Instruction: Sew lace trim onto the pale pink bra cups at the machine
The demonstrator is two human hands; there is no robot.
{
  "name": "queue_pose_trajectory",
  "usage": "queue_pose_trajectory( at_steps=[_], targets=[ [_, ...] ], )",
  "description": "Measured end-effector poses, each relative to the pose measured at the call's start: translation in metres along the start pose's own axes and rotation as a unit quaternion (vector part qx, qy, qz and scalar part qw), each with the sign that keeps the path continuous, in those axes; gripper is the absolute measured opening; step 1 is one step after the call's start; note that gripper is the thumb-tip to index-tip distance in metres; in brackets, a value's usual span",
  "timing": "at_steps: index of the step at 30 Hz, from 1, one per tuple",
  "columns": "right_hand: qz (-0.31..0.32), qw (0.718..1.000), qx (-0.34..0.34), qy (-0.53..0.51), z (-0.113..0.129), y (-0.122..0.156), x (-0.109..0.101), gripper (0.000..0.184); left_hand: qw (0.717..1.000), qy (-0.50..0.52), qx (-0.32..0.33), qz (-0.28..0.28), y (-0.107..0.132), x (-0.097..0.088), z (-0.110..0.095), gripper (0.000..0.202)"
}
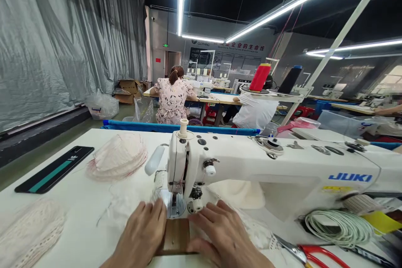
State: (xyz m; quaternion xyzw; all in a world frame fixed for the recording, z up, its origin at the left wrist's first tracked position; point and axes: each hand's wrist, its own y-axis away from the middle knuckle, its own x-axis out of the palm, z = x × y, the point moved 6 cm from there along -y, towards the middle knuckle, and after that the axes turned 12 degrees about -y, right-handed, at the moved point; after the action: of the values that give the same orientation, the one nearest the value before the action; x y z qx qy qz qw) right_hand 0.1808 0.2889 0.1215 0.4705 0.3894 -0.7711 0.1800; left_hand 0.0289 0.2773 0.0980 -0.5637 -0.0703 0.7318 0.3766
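Note:
My left hand (143, 232) is in front of the sewing machine's needle and presser foot (174, 202), to their left. Its fingers are bent and pressed together at thin white fabric (121, 203), their tips partly blurred. To the right, my right hand (224, 232) has bent fingers and its thumb pointing inward, on white lace fabric (257, 230) that runs out beyond it. What lies beneath the fingertips is mostly hidden. Between both hands shows a brown plate (173, 236) set in the table. The white sewing machine (245, 161) stands just beyond.
A fanned stack of white pieces (121, 157) and a black-and-green phone-shaped object (55, 169) lie left. More eyelet lace (34, 234) is at the front left. Red-handled scissors (320, 255) and a coiled pale cord (339, 227) lie right. Two people sit working ahead.

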Motion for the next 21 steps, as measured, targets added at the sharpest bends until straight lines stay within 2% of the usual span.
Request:
queue_pose_trajectory(
  at_steps=[2, 3, 5, 7, 8, 10, 13, 15, 19, 21],
  targets=[
    [0.004, 0.995, 0.006, -0.100, 0.005, 0.000, -0.003, 0.053, 0.984, 0.173, -0.005, 0.040, 0.005, -0.005, -0.005, 0.042],
    [0.019, 0.989, 0.027, -0.146, 0.003, 0.000, -0.002, 0.057, 0.962, 0.264, -0.024, 0.062, 0.006, -0.004, -0.006, 0.043],
    [0.026, 0.977, 0.084, -0.196, -0.004, 0.001, -0.001, 0.042, 0.903, 0.406, -0.088, 0.107, 0.008, 0.007, -0.003, 0.040],
    [-0.044, 0.977, 0.124, -0.169, -0.010, 0.002, -0.007, 0.016, 0.860, 0.467, -0.151, 0.138, 0.012, 0.020, 0.003, 0.037],
    [-0.092, 0.979, 0.120, -0.137, -0.010, 0.002, -0.011, 0.010, 0.856, 0.469, -0.164, 0.143, 0.014, 0.023, 0.005, 0.038],
    [-0.139, 0.984, 0.069, -0.089, 0.001, 0.001, -0.013, 0.013, 0.884, 0.424, -0.152, 0.124, 0.017, 0.021, 0.011, 0.045],
    [-0.091, 0.993, -0.018, -0.077, 0.019, 0.000, 0.007, 0.019, 0.946, 0.303, -0.096, 0.067, 0.017, 0.004, 0.019, 0.047],
    [-0.060, 0.994, -0.053, -0.073, 0.025, 0.001, 0.021, 0.027, 0.969, 0.241, -0.050, 0.030, 0.014, -0.004, 0.020, 0.042],
    [-0.041, 0.996, -0.054, -0.063, 0.020, 0.002, 0.035, 0.031, 0.975, 0.203, 0.072, -0.044, 0.012, -0.001, 0.010, 0.034],
    [-0.045, 0.997, -0.043, -0.055, 0.015, 0.001, 0.034, 0.030, 0.971, 0.202, 0.098, -0.077, 0.013, 0.006, 0.005, 0.032]
  ],
)
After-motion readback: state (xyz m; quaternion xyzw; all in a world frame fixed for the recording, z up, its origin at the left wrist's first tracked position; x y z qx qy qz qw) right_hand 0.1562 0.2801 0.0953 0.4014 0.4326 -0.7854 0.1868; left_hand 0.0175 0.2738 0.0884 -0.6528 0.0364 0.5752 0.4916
